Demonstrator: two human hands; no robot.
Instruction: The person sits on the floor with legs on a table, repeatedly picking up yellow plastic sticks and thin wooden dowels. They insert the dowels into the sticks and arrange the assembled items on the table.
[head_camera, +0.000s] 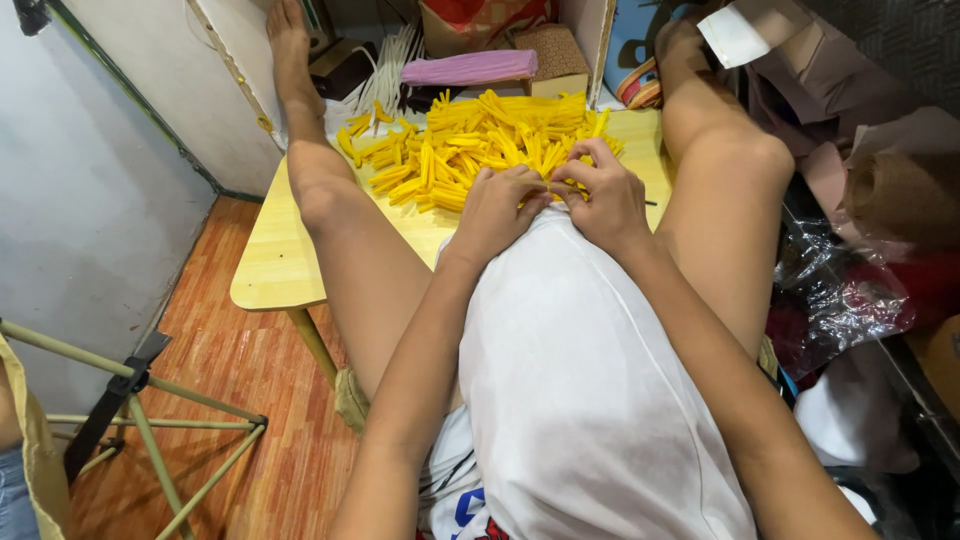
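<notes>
My left hand (497, 207) and right hand (600, 195) meet fingertip to fingertip, pinching a small yellow piece (556, 184) I can hardly make out; most of it hides under my fingers. Just beyond my fingertips lies the heap of yellow strips (470, 145) on the pale table (275, 265). My white shirt (580, 380) covers the table's near edge. Bare tabletop opens left of my knuckles.

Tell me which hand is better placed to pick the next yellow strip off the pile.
Probably the right hand: its fingers already lie against the near edge of the yellow strip pile. The left hand sits just short of it, fingers curled toward the right hand.
</notes>
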